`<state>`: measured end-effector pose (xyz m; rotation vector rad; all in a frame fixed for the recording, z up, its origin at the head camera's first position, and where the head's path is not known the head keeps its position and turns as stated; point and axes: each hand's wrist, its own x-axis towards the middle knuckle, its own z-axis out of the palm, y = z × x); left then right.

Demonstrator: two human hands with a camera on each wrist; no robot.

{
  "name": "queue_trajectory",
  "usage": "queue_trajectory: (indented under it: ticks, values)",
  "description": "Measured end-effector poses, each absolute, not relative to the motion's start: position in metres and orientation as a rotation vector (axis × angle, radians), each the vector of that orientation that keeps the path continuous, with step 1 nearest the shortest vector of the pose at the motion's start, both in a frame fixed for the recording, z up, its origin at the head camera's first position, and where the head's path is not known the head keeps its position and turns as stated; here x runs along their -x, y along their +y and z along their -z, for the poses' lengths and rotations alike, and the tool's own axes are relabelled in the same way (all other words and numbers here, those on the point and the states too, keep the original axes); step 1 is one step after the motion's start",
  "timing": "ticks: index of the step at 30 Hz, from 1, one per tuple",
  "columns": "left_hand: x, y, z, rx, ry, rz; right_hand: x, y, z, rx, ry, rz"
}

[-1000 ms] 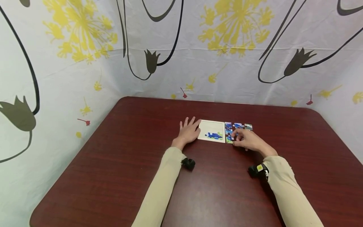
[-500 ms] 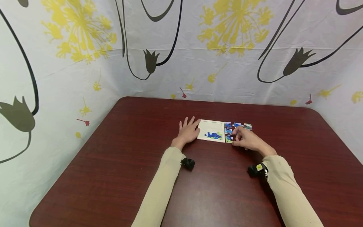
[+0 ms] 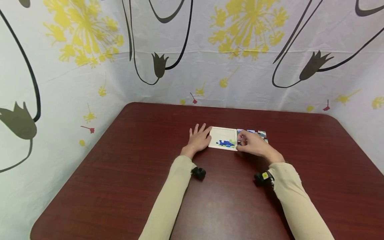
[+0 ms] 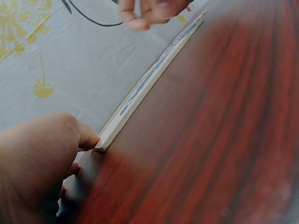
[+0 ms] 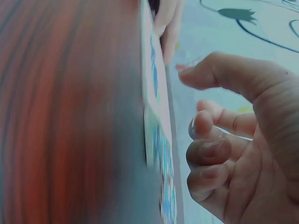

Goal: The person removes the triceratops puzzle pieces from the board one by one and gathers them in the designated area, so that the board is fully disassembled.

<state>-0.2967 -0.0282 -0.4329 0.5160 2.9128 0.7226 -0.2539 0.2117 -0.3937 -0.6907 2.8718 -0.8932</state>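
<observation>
A pale puzzle board (image 3: 221, 134) lies flat on the table, with blue and green puzzle pieces (image 3: 226, 143) along its lower part. My left hand (image 3: 198, 140) rests at the board's left side, fingers spread. In the left wrist view, a digit touches the end of the board (image 4: 107, 139). My right hand (image 3: 254, 144) hovers at the board's right edge over loose puzzle pieces (image 3: 262, 134), covering most of them. In the right wrist view, the right thumb (image 5: 198, 77) stands apart from the bent fingers (image 5: 208, 151), with no piece showing between them.
A dark red-brown table (image 3: 156, 133) with rounded far corners carries everything. Behind it hangs a white cloth (image 3: 198, 66) with yellow and grey flower prints. A small black camera sits on each wrist (image 3: 199, 173).
My right hand has shifted left from the loose pieces toward the board's right edge, now covering the nearest pieces. The left hand and the board stay where they were.
</observation>
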Motion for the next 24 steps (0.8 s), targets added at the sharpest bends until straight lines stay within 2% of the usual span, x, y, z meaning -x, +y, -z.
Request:
queue_trajectory:
  ticks: [8,24]
  values:
    - [0.295,-0.03,0.435,-0.509,2.903,-0.722,0.261,0.181,0.399,0.668,2.796,0.754]
    - [0.298,-0.027,0.434,-0.517,2.917,-0.72,0.262,0.184,0.399,0.682,2.789,0.808]
